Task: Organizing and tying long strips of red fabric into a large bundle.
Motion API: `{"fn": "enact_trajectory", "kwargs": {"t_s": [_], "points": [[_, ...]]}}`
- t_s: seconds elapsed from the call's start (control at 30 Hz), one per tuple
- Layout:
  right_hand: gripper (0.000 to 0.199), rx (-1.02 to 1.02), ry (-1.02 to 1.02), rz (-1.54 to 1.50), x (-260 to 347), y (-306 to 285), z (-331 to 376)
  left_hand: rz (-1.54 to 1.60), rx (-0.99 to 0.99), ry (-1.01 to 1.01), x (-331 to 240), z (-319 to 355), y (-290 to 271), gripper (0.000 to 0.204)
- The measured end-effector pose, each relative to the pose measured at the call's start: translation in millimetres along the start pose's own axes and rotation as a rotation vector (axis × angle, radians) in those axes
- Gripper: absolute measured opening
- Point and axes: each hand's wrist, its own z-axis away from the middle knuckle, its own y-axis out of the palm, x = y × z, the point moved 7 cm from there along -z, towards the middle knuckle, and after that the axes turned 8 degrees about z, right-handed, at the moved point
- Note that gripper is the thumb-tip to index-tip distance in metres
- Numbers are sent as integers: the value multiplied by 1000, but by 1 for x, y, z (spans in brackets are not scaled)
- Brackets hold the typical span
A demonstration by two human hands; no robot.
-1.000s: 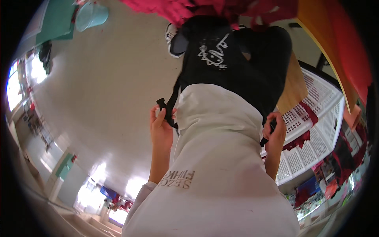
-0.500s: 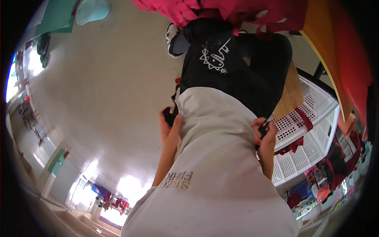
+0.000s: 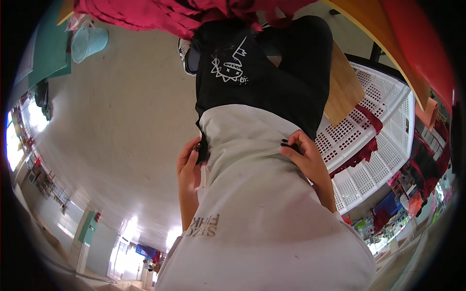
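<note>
A black apron (image 3: 259,92) with a white cartoon drawing lies across my lap, below the hem of my pale shirt (image 3: 272,203). At my left hip, my left hand (image 3: 188,160) is closed on a bunched black strap (image 3: 203,147) by the apron's upper corner. My right hand (image 3: 305,154) is in front of my waist on the right, its thumb and fingers pinching a short black strap end (image 3: 291,145). Most of that piece is hidden by the fingers, and where it leads cannot be made out.
Dark pink cloth (image 3: 194,14) is heaped ahead of my knees. On the right stand white perforated plastic baskets (image 3: 388,140) with dark red cloth strips, beside a wooden board (image 3: 345,89) and an orange-yellow table edge (image 3: 374,29). A light blue bin (image 3: 90,43) stands far left.
My right hand has moved inward from the right hip to the front of my waist with the black strap end. My left hand still grips its strap at the left hip. The view has shifted.
</note>
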Motion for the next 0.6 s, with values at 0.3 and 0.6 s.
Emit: {"fn": "enact_trajectory", "kwargs": {"t_s": [0.3, 0.6], "points": [[29, 181, -11, -97, -10, -5, 19, 304, 218, 57, -12, 34, -24, 25], [38, 17, -242, 76, 9, -11, 28, -9, 93, 148, -40, 17, 90, 28]]}}
